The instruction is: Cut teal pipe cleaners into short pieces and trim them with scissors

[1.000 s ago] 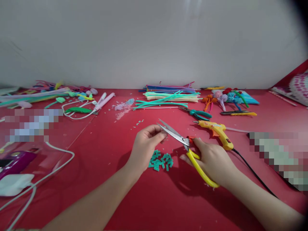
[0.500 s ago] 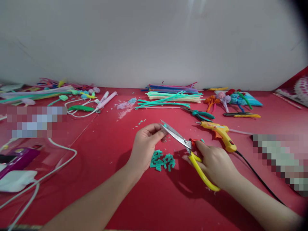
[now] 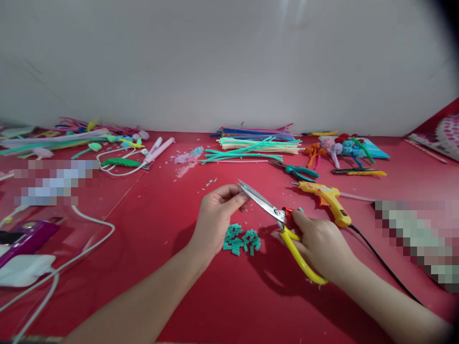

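Note:
My left hand (image 3: 217, 215) is closed in a pinch at the middle of the table. Between its thumb and forefinger is a small teal-green piece (image 3: 245, 187), mostly hidden by the fingers and blades. My right hand (image 3: 319, 243) grips scissors (image 3: 263, 203) with yellow and red handles, their blade tips reaching the left fingertips across the green piece. Below the blades, on the table, lies a loose pile of short teal-green cut pieces (image 3: 235, 241), partly behind my left wrist. Tiny green trimmings (image 3: 211, 182) are scattered beyond my left hand.
Bundles of pipe cleaners (image 3: 251, 143) lie against the wall. To the right are teal-handled pliers (image 3: 301, 172), a yellow glue gun (image 3: 328, 198) with a black cord, and fuzzy coloured figures (image 3: 333, 145). At left lie a pink hair straightener (image 3: 159, 150) and white cables (image 3: 103, 224).
The scissor blades have drawn closer together at the green piece, and less of it shows. Both hands stay nearly in place.

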Motion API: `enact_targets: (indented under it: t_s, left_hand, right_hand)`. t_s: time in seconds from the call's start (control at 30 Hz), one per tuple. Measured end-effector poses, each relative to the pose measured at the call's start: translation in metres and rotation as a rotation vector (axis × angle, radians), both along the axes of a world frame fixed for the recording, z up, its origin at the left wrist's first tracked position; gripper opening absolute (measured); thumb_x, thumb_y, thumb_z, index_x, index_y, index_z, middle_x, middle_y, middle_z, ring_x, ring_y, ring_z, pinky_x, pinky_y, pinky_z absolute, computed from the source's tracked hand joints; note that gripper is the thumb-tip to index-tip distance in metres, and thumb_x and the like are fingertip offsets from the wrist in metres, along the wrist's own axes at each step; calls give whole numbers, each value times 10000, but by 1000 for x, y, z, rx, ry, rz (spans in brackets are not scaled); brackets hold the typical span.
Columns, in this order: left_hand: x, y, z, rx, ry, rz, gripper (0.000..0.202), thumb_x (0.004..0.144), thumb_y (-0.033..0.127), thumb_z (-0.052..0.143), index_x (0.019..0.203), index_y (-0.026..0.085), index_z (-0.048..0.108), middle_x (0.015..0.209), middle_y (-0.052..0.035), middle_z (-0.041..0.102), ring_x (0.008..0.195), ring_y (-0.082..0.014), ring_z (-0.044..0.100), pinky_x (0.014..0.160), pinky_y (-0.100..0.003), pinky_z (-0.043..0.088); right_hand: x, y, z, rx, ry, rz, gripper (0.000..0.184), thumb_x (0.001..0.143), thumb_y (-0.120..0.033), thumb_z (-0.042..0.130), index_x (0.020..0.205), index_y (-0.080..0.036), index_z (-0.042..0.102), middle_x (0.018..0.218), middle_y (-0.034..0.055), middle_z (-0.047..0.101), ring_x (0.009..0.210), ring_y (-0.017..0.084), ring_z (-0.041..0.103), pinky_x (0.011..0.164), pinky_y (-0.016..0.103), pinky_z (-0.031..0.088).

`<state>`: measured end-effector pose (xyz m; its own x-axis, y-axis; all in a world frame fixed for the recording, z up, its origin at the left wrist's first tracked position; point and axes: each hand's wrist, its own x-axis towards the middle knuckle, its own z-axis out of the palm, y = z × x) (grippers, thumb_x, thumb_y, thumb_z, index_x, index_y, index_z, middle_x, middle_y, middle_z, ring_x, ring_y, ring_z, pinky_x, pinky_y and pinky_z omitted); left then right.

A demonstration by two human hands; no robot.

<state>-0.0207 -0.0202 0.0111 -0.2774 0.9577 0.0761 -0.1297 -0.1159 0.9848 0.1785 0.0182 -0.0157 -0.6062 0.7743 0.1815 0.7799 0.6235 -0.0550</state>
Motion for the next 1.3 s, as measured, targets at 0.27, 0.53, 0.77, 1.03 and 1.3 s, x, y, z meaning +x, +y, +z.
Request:
enact_targets:
  t_s: [0.27, 0.53, 0.77, 1.03, 1.3]
  left_hand:
    - [0, 0, 2, 8, -21, 11, 73, 699, 207, 562, 721, 152, 605, 649, 7, 540, 583, -77, 457, 582, -203, 375]
    - [5, 2, -9, -106, 7, -87, 161, 712, 281, 548, 783, 142, 585, 691, -21, 552, 617, -105, 495, 596, -227, 397]
    - [19, -1, -3, -199, 134, -307, 138, 722, 277, 528, 712, 149, 579, 600, 16, 510, 564, -85, 452, 556, -202, 361]
    - [24, -6, -8, -203, 230, -464, 131, 728, 265, 496, 699, 159, 568, 611, 5, 467, 566, -100, 442, 533, -218, 358]
    - [29, -7, -4, -125, 492, -295, 65, 661, 205, 545, 634, 181, 599, 616, -1, 534, 571, -117, 471, 532, -224, 368]
  right_hand:
    - [2, 5, 4, 60, -24, -52, 377, 738, -555, 349, 632, -200, 413, 427, -9, 480, 389, 130, 443, 426, 227, 134]
    - [-10, 11, 14, -74, 70, -140, 309, 728, -501, 403, 683, -197, 445, 504, -1, 509, 454, 137, 470, 440, 226, 182]
    - [-20, 3, 19, -470, 540, -93, 212, 763, -370, 400, 727, -189, 504, 513, -41, 451, 456, 89, 392, 435, 197, 261]
    - [-20, -1, 32, -696, 641, -81, 123, 716, -247, 422, 619, -178, 452, 466, -63, 383, 443, 71, 375, 430, 179, 288]
    - [-21, -3, 19, -567, 626, -75, 97, 707, -247, 422, 665, -172, 466, 516, -55, 375, 464, 68, 352, 410, 173, 254]
